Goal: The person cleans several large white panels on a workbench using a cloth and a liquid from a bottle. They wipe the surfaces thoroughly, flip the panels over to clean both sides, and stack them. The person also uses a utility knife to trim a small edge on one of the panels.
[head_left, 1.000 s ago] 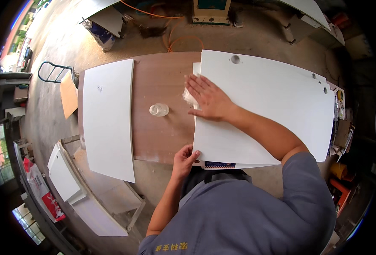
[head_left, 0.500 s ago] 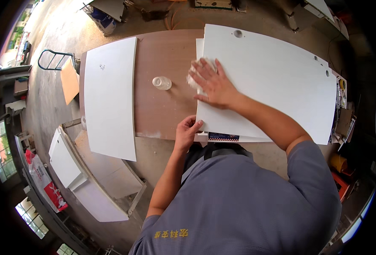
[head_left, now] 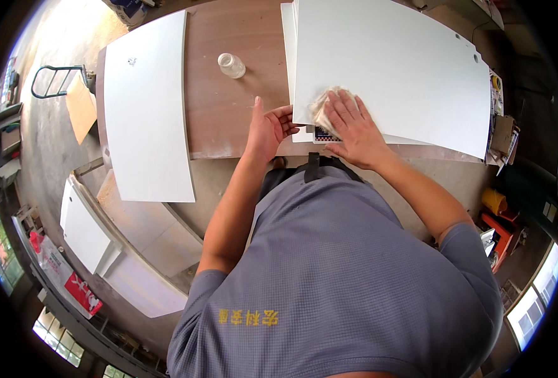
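Note:
A large white panel (head_left: 392,63) lies on the brown table, over other white boards whose edges show beneath it. At its near left corner, my right hand (head_left: 358,135) presses a crumpled whitish cloth (head_left: 320,112) against the near edge, fingers stretched over the cloth. My left hand (head_left: 268,131) is beside that corner, palm turned inward, thumb raised and fingers reaching toward the panel's left edge. Whether its fingertips touch the panel I cannot tell. Beyond my left hand a small clear glass bottle (head_left: 232,65) stands on the table.
Another white panel (head_left: 145,113) lies along the left of the brown table (head_left: 228,120), overhanging its near edge. On the floor at left are a framed board stack (head_left: 140,277) and a hand truck (head_left: 58,82) holding cardboard. Clutter (head_left: 503,135) crowds the right end.
My right hand has drawn the cloth toward me to the panel's near edge. My left hand has let go of the panel's corner and opened. The view has tilted nearer my body.

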The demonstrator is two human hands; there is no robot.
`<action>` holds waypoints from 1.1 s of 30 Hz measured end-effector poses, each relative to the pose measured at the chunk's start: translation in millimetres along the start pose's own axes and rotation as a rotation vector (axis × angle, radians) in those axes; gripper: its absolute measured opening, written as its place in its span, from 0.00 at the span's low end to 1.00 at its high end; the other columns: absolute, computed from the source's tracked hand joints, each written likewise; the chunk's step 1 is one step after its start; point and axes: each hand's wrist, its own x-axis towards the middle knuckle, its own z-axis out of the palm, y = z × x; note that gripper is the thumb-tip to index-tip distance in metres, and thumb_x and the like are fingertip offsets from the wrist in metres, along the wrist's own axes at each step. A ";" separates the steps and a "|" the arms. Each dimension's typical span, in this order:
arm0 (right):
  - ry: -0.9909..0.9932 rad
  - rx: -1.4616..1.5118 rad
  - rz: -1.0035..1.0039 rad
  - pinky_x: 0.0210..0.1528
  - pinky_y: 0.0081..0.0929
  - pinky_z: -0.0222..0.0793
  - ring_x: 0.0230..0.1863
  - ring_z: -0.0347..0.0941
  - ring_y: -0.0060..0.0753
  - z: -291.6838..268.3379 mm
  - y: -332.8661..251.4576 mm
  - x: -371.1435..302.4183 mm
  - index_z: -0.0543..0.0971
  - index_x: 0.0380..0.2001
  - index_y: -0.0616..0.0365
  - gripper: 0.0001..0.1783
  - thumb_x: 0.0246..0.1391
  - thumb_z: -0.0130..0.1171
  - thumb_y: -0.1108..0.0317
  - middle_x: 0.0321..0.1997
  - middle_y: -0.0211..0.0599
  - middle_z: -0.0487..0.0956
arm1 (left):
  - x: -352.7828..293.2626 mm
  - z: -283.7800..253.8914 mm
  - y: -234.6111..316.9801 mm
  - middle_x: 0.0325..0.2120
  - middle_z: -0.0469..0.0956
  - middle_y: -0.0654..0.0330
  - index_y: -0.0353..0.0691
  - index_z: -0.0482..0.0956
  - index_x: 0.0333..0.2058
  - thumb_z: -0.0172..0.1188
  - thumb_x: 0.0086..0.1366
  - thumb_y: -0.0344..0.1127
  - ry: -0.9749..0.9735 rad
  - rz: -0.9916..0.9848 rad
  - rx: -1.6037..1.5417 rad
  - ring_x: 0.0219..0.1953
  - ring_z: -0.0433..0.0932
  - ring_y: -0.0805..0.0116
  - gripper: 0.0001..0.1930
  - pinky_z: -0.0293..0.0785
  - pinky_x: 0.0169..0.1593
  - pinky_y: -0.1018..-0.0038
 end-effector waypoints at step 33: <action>0.103 -0.101 -0.049 0.83 0.49 0.36 0.83 0.41 0.49 -0.8 21.4 -22.0 0.56 0.75 0.61 0.48 0.63 0.57 0.43 0.83 0.46 0.50 | 1.2 -10.0 27.4 0.51 0.82 0.48 0.25 0.73 0.60 0.22 0.76 0.71 -0.195 -0.120 0.190 0.53 0.82 0.55 0.49 0.73 0.60 0.62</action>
